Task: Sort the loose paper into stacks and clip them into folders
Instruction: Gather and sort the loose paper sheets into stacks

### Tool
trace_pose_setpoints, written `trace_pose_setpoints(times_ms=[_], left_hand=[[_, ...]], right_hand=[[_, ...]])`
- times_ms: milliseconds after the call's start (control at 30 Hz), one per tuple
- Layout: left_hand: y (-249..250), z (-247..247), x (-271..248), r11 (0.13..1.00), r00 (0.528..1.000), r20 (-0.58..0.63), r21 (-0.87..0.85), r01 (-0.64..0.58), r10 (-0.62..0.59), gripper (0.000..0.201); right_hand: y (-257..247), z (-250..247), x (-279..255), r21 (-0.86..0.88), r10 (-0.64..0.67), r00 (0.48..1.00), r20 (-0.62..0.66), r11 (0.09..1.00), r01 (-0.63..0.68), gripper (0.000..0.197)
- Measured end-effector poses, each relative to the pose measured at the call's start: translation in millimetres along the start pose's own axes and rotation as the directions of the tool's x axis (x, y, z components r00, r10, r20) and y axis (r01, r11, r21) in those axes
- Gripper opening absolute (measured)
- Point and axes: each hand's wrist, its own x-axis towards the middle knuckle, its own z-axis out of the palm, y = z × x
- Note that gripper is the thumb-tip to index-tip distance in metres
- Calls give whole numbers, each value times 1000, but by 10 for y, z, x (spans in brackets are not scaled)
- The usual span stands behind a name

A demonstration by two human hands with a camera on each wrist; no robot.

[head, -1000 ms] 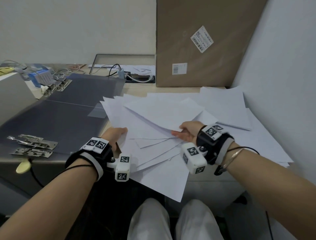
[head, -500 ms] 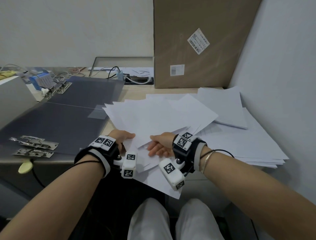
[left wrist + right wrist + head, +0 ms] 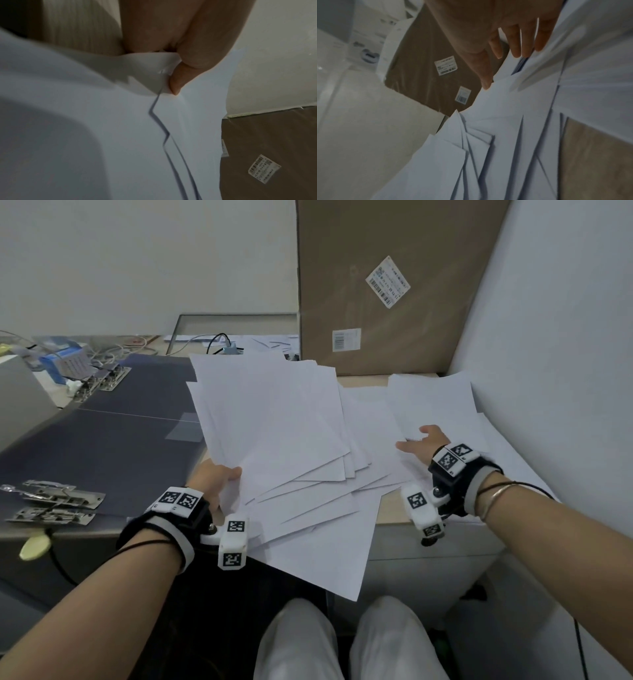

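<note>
Your left hand (image 3: 215, 479) pinches a fanned sheaf of white sheets (image 3: 270, 426) at its near left corner, thumb (image 3: 176, 82) pressed on top, lifting it above the desk's (image 3: 394, 510) front edge. Your right hand (image 3: 423, 441) lies with fingers (image 3: 522, 44) spread and straight on the loose paper pile (image 3: 442, 405) toward the desk's right side. Dark open folders (image 3: 102, 446) lie at the left, their metal clips (image 3: 51, 501) near the front edge.

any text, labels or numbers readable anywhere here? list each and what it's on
No text can be read in these pictures.
Tilted shipping label on the cardboard box: barcode and print, too small to read.
Small barcode label lower on the box: unreadable.
Blue box at far left: print blurred.
Wrist markers: square patterns, no words.
</note>
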Motion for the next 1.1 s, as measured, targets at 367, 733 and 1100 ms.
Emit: trace_pose_setpoints(times_ms=[367,733,1100], left_hand=[[91,25,-292,998,999,35,-47,-40,41,46],[148,-73,-263,989,991,49,83,124,-128,35],[204,87,-613,984,971,222,-135,119,-87,48]], right_hand=[[4,-123,53,-42,14,997,72,999,-11,41],[-253,-347,-87,-67,-388,819,-422,914,399,29],[-364,543,-524,-200,-596,751,286,729,655,38]])
